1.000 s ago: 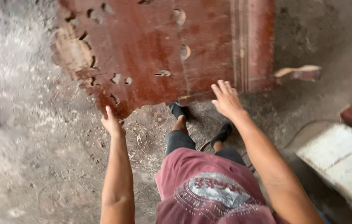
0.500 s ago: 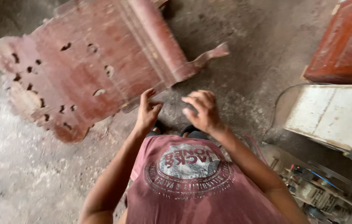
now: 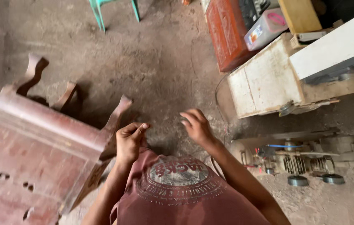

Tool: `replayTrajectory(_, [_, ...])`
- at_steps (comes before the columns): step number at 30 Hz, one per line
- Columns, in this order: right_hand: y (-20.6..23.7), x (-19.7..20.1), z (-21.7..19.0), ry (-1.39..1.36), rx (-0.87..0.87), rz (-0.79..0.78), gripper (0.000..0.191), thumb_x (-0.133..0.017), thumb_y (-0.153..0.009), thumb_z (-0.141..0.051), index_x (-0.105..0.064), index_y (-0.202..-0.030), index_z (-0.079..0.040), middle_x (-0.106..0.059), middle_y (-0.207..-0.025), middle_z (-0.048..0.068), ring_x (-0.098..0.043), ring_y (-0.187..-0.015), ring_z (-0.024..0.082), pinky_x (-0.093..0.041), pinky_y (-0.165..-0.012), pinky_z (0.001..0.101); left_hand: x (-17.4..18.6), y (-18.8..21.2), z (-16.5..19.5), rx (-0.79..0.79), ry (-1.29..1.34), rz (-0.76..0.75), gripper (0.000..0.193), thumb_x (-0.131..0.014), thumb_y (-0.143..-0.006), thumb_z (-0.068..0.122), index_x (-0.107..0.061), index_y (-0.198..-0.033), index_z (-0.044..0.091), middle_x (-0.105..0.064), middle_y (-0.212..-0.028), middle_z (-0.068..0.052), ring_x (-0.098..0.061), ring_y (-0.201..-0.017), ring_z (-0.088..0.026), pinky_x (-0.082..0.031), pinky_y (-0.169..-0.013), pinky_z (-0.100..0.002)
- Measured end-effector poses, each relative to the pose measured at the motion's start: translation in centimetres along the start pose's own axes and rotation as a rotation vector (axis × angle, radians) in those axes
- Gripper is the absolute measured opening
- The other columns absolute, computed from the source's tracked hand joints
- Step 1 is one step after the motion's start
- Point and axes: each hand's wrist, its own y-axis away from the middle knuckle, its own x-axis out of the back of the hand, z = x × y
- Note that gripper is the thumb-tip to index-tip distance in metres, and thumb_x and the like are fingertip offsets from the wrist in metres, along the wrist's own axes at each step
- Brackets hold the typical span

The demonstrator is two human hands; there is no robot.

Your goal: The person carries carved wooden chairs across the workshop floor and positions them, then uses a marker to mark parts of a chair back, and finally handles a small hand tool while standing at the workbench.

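Note:
My left hand (image 3: 130, 141) hangs in front of my maroon shirt (image 3: 181, 191), its fingers curled loosely with thumb touching forefinger and nothing in them. It is just right of a carved reddish-brown wooden furniture piece (image 3: 39, 154) that lies overturned on the concrete floor, legs pointing up; I cannot tell whether the hand touches it. My right hand (image 3: 197, 126) floats over the bare floor, fingers bent and apart, holding nothing.
A white wooden box (image 3: 264, 81) and a red carved panel (image 3: 225, 35) stand at the upper right, with a plastic container (image 3: 266, 27) on top. A machine with a motor and wheels (image 3: 298, 160) lies to the right. Green stool legs (image 3: 116, 10) show at the top.
My view has swung right, so the furniture piece now sits at the far left. Both hands have come off it and drawn in toward my chest.

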Motion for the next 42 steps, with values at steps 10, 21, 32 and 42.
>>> replayTrajectory(10, [-8.5,10.0,13.1,0.137,-0.469,-0.08,0.021,-0.08,-0.088,-0.018,-0.068,-0.084,0.0,-0.068,-0.08,0.013,-0.066,-0.069,0.025,-0.052,-0.064,0.0371,-2.7,-19.7,4.0,-0.379,-0.684,-0.355,0.048,-0.067,-0.085,0.008,-0.063,-0.132,0.01,-0.058,-0.123,-0.016,-0.069,-0.09,-0.023,-0.061,-0.069,-0.033])
replayTrajectory(21, [-28.6,6.6,30.8,0.011,-0.482,-0.086,0.013,-0.076,-0.085,-0.013,-0.072,-0.093,-0.004,-0.069,-0.092,0.014,-0.071,-0.079,0.03,-0.056,-0.07,0.0383,-21.6,-49.7,0.8,-0.071,-0.241,-0.23,0.022,-0.072,-0.102,0.018,-0.07,-0.101,-0.005,-0.071,-0.101,-0.022,-0.068,-0.082,-0.025,-0.056,-0.077,-0.04])
replayTrajectory(32, [-48.1,1.8,54.6,-0.097,-0.723,0.077,0.025,-0.077,-0.09,-0.027,-0.071,-0.095,-0.003,-0.073,-0.08,0.013,-0.072,-0.073,0.026,-0.056,-0.068,0.0374,-16.0,-67.9,8.7,0.037,-0.569,-0.123,0.036,-0.068,-0.096,0.016,-0.068,-0.131,0.006,-0.076,-0.119,-0.011,-0.073,-0.106,-0.017,-0.059,-0.09,-0.032])
replayTrajectory(42, [-77.3,0.6,86.5,0.204,-0.879,0.117,0.043,-0.065,-0.103,-0.044,-0.072,-0.099,-0.002,-0.074,-0.098,0.021,-0.071,-0.095,0.04,-0.054,-0.085,0.0494,-19.8,-80.3,9.5,0.489,-0.944,0.408,0.037,-0.071,-0.096,0.025,-0.071,-0.129,0.009,-0.078,-0.11,-0.017,-0.075,-0.101,-0.027,-0.057,-0.087,-0.037])
